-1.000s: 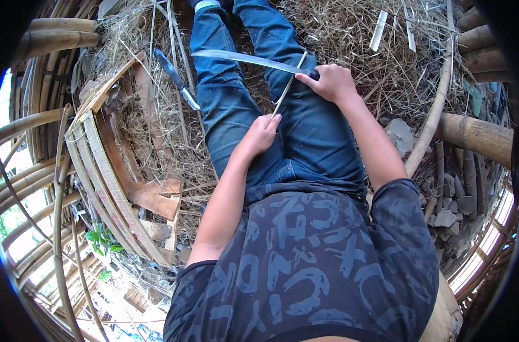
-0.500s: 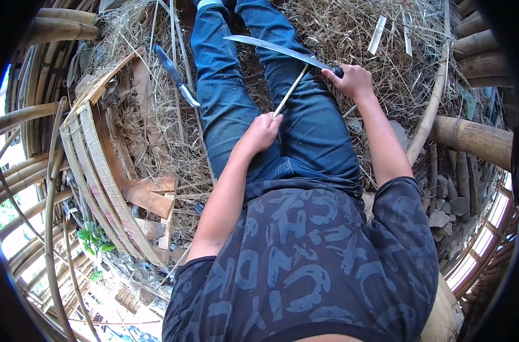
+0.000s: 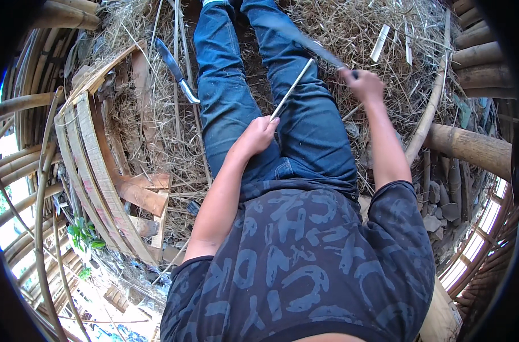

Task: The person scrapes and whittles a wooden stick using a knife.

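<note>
left hand (image 3: 256, 137) grips thin stick (image 3: 293, 88); right hand (image 3: 366, 87) holds motion-blurred knife (image 3: 328, 56).

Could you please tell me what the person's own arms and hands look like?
The left hand and right hand are ungloved, and both forearms are bare, with no watch or bracelet visible. The short sleeves are black with grey-blue, brush-like print, matching the shirt, and have plain dark hems.

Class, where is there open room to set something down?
Most open: straw, not bare ground, between the right hand and curved pole, below the pale strips in the picture. Crowded: the left side, where a long tool, thin sticks and slatted wood lie close.
</note>
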The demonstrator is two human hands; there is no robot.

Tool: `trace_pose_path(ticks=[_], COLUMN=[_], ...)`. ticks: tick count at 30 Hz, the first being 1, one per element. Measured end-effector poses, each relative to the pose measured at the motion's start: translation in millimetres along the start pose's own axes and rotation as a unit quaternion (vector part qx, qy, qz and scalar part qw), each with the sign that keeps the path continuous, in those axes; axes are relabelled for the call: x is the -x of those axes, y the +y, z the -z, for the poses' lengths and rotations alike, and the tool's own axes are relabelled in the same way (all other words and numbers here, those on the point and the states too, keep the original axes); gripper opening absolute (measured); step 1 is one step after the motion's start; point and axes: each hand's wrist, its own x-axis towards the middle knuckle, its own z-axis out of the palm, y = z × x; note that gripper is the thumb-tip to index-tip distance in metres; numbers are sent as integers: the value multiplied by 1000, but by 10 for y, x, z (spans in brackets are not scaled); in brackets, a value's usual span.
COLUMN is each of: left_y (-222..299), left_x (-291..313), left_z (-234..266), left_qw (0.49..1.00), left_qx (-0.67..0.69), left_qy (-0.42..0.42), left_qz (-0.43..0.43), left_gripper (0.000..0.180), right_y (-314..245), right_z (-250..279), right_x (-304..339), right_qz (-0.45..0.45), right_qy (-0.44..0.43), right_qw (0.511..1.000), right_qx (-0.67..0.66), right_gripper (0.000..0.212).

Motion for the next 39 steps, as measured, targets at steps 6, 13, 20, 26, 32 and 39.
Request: trace_pose_path(ticks=[6,13,20,26,32,39], left_y=[88,270,288,242,225,131], left_x=[-31,-6,-39,-38,-16,144], left_z=[-32,-121,-197,-205,-201,-177], left_qw=[999,983,969,966,969,975], left_qx=[-32,-136,-203,-215,-202,-175], left_qy=[39,118,143,142,142,135], left_qz=[17,31,10,1,-1,9], left_gripper=[44,40,39,39,41,37], right_y=[867,119,-566,-360,-81,583], right_z=[411,217,-100,-175,-59,200], right_x=[96,420,323,157,93,11], right_qz=[-124,-27,131,170,133,-92], right_qy=[77,27,-30,-40,-39,-14], right_qw=[982,982,990,985,990,996], right_qx=[-119,-183,-43,-12,31,4], right_gripper=[79,78,78,80,77,76])
